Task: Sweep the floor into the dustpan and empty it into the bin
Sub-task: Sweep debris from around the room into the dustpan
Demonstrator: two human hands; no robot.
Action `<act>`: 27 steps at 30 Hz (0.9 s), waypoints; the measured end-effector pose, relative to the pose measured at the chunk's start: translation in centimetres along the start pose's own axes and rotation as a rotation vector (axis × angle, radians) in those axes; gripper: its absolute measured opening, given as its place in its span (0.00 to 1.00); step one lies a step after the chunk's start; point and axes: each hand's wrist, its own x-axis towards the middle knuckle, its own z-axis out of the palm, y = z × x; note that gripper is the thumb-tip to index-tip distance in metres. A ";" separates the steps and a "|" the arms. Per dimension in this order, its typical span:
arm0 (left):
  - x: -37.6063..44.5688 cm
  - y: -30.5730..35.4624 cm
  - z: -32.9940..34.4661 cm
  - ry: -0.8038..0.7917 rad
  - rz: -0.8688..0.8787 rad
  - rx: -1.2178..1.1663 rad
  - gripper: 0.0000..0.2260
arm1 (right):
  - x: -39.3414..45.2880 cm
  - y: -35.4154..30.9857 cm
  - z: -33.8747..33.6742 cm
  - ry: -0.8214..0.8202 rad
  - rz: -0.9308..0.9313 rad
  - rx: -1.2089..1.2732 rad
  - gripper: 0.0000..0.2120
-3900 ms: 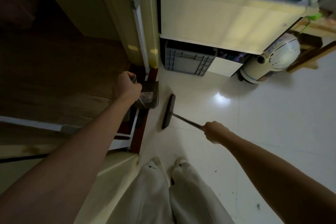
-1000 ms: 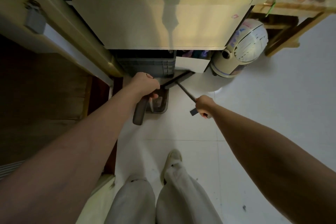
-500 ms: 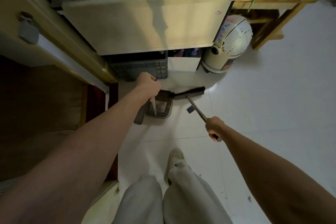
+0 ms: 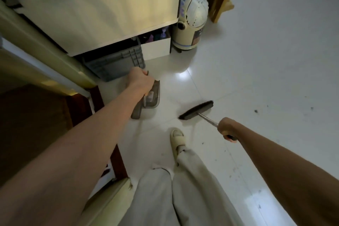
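Dust specks [image 4: 255, 111] lie scattered on the white floor [image 4: 275, 64] to your right, well apart from the dustpan [image 4: 154, 95]. Your left hand [image 4: 140, 81] grips the dustpan's handle; your right hand [image 4: 227, 127] is closed round the broom [image 4: 197, 110] shaft. Both tools look light and stiff, so hold the broom low for control. The domed bin [image 4: 191, 22] stands beside the cabinet [image 4: 102, 14].

White tiled floor [image 4: 256, 71], dark debris specks [image 4: 255, 111], grey crate [image 4: 113, 64]
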 end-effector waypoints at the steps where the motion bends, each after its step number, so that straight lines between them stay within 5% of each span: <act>1: -0.8 -0.4 -0.1 -0.009 0.020 0.013 0.03 | -0.7 0.9 0.8 -0.003 -0.047 -0.006 0.09; 5: -3.3 -1.0 -0.6 -0.046 0.078 0.042 0.05 | -3.6 3.0 4.4 0.105 -0.055 -0.138 0.04; 13: -6.4 -3.4 0.3 -0.066 0.105 0.050 0.12 | -0.9 5.2 11.1 0.061 -0.133 -0.224 0.21; 27: -17.5 -3.9 10.2 -0.091 0.064 -0.051 0.13 | -6.9 25.6 11.2 0.136 -0.033 -0.179 0.13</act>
